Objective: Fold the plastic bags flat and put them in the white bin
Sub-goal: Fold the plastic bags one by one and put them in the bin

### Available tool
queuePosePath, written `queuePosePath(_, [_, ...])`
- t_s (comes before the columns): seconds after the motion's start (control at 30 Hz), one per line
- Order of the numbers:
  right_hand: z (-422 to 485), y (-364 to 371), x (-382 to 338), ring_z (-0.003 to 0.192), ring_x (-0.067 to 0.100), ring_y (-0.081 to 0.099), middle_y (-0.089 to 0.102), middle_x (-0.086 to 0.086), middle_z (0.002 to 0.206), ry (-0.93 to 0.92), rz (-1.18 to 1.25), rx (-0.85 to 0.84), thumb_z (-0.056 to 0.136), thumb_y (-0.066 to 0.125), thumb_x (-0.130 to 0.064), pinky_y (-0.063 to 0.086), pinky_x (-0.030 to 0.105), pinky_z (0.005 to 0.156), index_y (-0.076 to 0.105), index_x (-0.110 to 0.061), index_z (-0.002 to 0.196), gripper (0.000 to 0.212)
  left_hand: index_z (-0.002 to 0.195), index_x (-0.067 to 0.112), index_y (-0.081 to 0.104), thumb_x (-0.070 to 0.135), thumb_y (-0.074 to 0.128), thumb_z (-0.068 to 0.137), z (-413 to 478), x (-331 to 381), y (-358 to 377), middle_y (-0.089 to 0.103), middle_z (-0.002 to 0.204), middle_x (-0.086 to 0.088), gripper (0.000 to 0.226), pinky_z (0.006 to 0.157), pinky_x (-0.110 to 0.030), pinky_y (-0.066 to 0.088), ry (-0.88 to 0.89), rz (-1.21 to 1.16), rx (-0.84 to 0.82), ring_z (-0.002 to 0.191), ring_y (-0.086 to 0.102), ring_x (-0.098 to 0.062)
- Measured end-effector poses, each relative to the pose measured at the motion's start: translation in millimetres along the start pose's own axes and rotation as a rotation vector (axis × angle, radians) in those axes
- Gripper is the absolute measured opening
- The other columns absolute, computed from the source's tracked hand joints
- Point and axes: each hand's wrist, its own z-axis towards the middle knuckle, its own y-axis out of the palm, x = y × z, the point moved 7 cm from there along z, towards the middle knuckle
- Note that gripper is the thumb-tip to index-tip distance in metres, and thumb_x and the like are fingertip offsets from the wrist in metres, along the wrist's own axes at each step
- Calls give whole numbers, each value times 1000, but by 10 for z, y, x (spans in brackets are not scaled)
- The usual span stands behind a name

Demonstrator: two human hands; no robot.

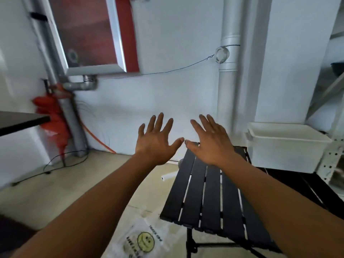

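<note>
While both arms reach forward, the left hand [155, 140] and right hand [210, 144] are spread flat with fingers straight and splayed, backs toward the camera, gripping nothing. Thumb tips sit very near each other; can't tell if they touch. Left hand is in the air in front of the wall [167, 99], right hand is over the far end of the black slatted table [210, 198], not resting on it. One plastic bag [143, 239] lies on the floor [65, 192] just beside the table's near left corner: clear, crumpled, with a yellow smiley face and "THANK YOU" print, partly cut off by the bottom edge. White bin [286, 148] stands upright to the right, past the table's far right corner, on a dark surface [297, 183]; its inside can't be made out. Bag and bin are well apart. Short white tube [168, 176] lies on the floor left of the table. Red bundle [54, 118] hangs by a grey pipe [73, 131] at far left. Frame is slightly blurred.
</note>
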Motion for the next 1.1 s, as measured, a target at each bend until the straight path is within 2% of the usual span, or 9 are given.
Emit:
queuePosePath(0.27, [133, 276, -1082, 153, 24, -5, 2, 4, 167, -121, 14, -3, 95, 31, -67, 9, 43, 121, 9, -29, 157, 76, 157, 32, -3, 76, 12, 91, -513, -971, 0, -16, 165, -1, 80, 123, -52, 2, -128, 26, 8, 152, -14, -23])
queuePosePath(0.43, [215, 765, -1511, 153, 24, -6, 0, 3, 167, -169, 10, -66, 93, 27, -70, 9, 43, 121, 7, -30, 157, 78, 157, 33, -1, 74, 17, 93, -676, -1407, 327, -14, 165, 0, 79, 123, -49, 0, -178, -19, -8, 152, -13, -22])
queuePosePath(0.73, [205, 2053, -2231, 153, 27, -5, 4, 7, 167, -238, 14, -198, 96, 18, -66, 9, 47, 121, 11, -27, 157, 73, 157, 32, 3, 72, 21, 94, -1015, -2163, 1489, -11, 166, 1, 77, 123, -47, 1, -260, -101, -78, 152, -10, -20])
queuePosePath(0.87, [65, 2732, -2523, 153, 28, 0, 10, 10, 166, -271, 27, -245, 96, 27, -61, 13, 46, 120, 15, -24, 156, 72, 157, 31, 4, 68, 21, 95, -1241, -2397, 2132, -11, 166, 0, 74, 123, -46, 2, -287, -126, -152, 152, -9, -20])
queuePosePath(1.1, [-450, 4117, -2470, 153, 25, 1, 10, 8, 166, -235, 76, -425, 96, 27, -63, 13, 44, 121, 14, -23, 157, 74, 157, 30, 4, 66, 20, 97, -1759, -2496, 3410, -10, 166, 2, 72, 124, -42, 1, -305, -166, -291, 153, -6, -17])
